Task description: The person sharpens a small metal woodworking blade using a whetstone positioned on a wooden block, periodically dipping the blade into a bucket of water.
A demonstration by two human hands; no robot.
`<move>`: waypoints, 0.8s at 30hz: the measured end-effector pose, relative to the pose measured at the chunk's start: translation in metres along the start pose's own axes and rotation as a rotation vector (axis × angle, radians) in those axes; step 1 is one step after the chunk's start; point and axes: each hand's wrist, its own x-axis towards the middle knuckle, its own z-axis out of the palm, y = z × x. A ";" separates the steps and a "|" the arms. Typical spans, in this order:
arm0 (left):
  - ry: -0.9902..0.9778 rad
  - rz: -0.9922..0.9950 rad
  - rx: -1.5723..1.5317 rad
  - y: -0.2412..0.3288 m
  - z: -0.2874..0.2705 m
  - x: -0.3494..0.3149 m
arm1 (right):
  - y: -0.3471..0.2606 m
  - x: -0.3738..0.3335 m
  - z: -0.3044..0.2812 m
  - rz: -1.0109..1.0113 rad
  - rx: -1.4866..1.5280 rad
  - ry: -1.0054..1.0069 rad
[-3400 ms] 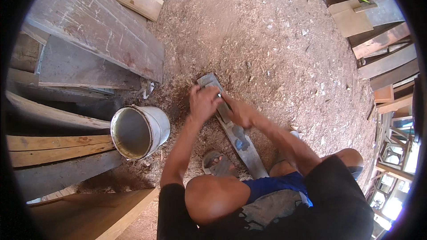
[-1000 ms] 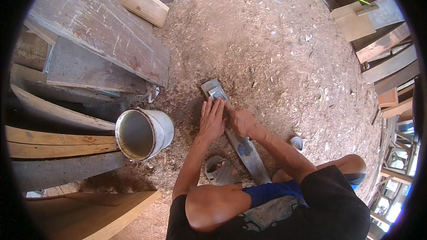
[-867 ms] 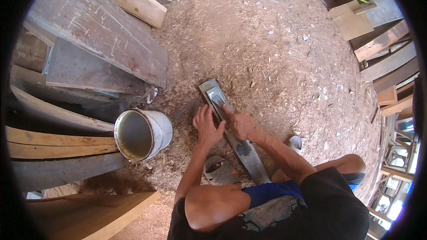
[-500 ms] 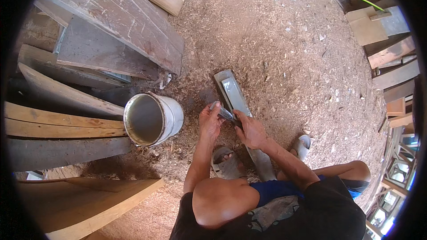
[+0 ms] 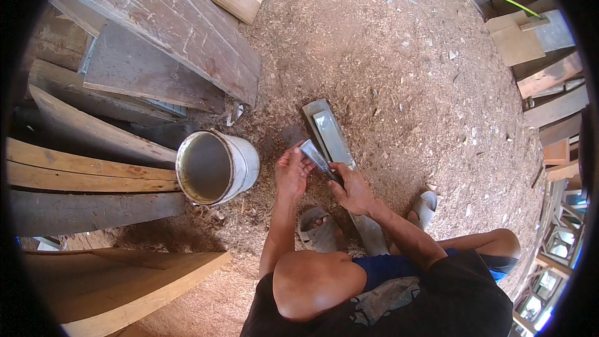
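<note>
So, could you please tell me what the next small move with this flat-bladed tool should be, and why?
Probably lower the flat-bladed tool onto the grey block: the right hand grips its handle, the blade shows close beside the block, and nothing lies on the block's shiny top. The left hand has its fingers by the blade's far end, seemingly ready to guide it.

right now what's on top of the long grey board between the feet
A wet-looking whetstone lies on the far part of the board. The right hand, gripping a chisel, hides the board's middle, so anything there cannot be seen.
</note>
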 end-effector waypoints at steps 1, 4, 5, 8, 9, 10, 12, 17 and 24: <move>-0.009 0.089 0.020 -0.004 0.003 0.000 | 0.000 0.000 0.003 -0.083 0.046 0.051; 0.008 0.253 0.073 -0.013 0.012 0.003 | 0.001 -0.001 0.012 0.041 0.260 -0.046; 0.034 0.324 0.103 -0.015 0.014 0.005 | 0.003 -0.003 0.018 0.040 0.256 -0.040; 0.008 0.402 0.150 -0.017 0.013 0.004 | -0.008 -0.003 0.028 0.128 0.553 -0.088; 0.005 0.404 0.148 -0.016 0.011 0.003 | -0.014 -0.005 0.027 0.176 0.599 -0.104; -0.023 0.364 0.129 -0.014 0.010 0.002 | -0.020 -0.005 0.024 0.224 0.647 -0.117; -0.053 0.323 0.110 -0.014 0.010 0.002 | -0.018 -0.006 0.028 0.221 0.706 -0.105; -0.038 0.322 0.121 -0.014 0.011 0.003 | -0.012 -0.003 0.026 0.205 0.634 -0.141; 0.013 0.317 0.158 -0.016 0.012 0.006 | -0.004 -0.004 0.032 0.119 0.568 -0.032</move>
